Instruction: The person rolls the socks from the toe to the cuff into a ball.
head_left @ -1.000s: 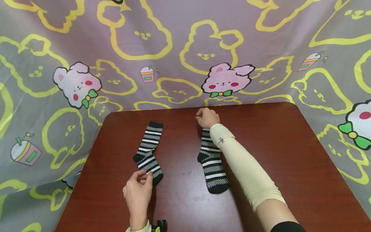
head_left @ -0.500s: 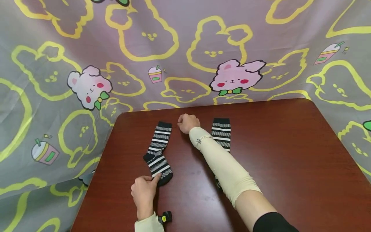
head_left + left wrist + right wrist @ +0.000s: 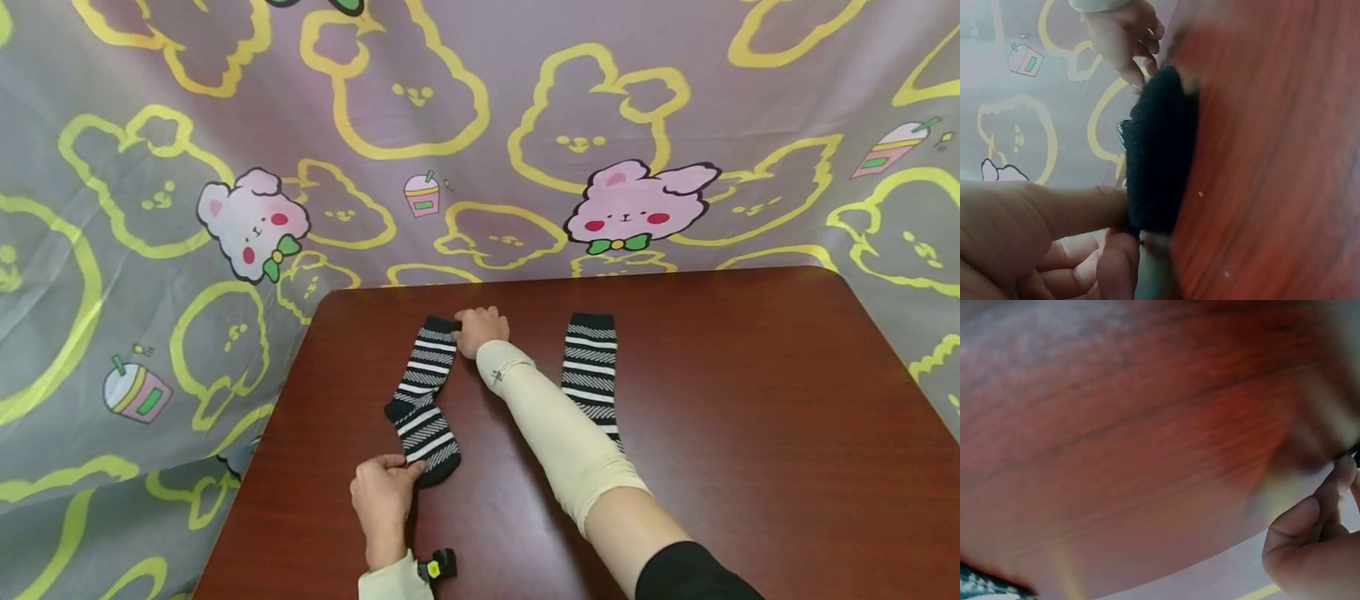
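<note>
Two black and white striped socks lie flat on the table, cuffs toward the far edge. My left hand pinches the toe end of the left sock between thumb and fingers. Close up in the left wrist view, the sock's black toe rises from between the thumb and fingertips. My right hand reaches across to that sock's cuff; in the right wrist view its fingertips pinch a dark edge at the frame's right side. The right sock lies untouched, its foot hidden under my right forearm.
The brown wooden table ends at a patterned curtain behind it and on both sides. My right sleeve crosses over the right sock. A small black device sits at my left wrist.
My right hand has moved left from the right sock's cuff to the left sock's cuff. The left hand has closed on the left sock's toe. The head view has shifted slightly.
</note>
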Demonstrator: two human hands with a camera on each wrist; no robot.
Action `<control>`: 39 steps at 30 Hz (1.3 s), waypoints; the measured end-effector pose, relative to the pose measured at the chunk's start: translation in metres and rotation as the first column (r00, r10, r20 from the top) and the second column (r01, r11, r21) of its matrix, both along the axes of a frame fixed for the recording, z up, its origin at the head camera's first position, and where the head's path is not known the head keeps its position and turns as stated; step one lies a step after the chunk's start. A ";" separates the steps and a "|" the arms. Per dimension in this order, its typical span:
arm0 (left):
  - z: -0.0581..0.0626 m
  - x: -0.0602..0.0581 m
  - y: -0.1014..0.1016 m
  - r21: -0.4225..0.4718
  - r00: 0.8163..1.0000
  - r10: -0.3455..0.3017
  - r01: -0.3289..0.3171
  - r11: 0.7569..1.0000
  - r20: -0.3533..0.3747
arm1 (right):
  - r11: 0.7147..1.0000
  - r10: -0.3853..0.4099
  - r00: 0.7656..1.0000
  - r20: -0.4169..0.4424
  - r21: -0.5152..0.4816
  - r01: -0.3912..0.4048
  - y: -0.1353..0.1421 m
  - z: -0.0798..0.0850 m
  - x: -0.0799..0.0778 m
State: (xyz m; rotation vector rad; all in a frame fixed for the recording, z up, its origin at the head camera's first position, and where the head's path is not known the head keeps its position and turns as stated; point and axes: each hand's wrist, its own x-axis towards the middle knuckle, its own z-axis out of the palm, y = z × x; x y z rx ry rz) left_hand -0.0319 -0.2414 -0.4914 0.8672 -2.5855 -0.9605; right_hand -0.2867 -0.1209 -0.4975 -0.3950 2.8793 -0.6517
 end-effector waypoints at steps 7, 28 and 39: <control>0.004 0.002 0.000 0.133 1.000 0.020 -0.020 0.991 -0.003 | 1.000 -0.003 1.000 -0.024 -0.024 0.002 -0.004 0.004 0.001; -0.006 0.000 -0.006 0.706 0.991 0.045 0.056 0.706 -0.123 | 0.904 -0.026 0.993 0.119 -0.422 0.074 -0.012 0.019 -0.003; -0.001 0.001 -0.004 0.695 0.994 0.015 0.068 0.716 -0.113 | 0.915 0.017 0.997 0.078 -0.402 0.016 -0.013 0.031 0.002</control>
